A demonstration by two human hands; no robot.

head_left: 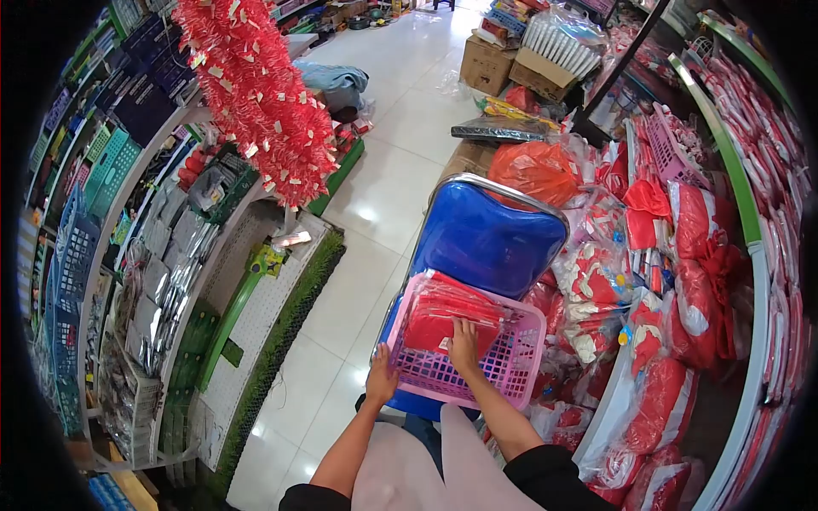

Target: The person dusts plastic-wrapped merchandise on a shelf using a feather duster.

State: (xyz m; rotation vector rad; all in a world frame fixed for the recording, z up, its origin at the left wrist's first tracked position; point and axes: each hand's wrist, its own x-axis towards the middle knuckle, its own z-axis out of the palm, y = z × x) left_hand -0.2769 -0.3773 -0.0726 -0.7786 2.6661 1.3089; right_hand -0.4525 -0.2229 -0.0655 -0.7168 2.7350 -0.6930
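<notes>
A pink plastic basket [532,336] rests on the seat of a blue chair [490,238] with a metal frame. Inside it, toward the far left, lies a stack of red packets [439,311] in clear plastic. My left hand [382,376] is against the basket's near left side, its fingers stretched out. On the near edge of the stack lies my right hand [463,347], fingers extended and touching the packets. The undersides of both hands are hidden.
Bagged red and white goods [656,400] are piled at the right beside a shelf. Cardboard boxes [487,64] stand at the back. Stocked shelves [153,281] line the left, and red tinsel [264,102] hangs in front. Tiled floor [315,383] runs between them.
</notes>
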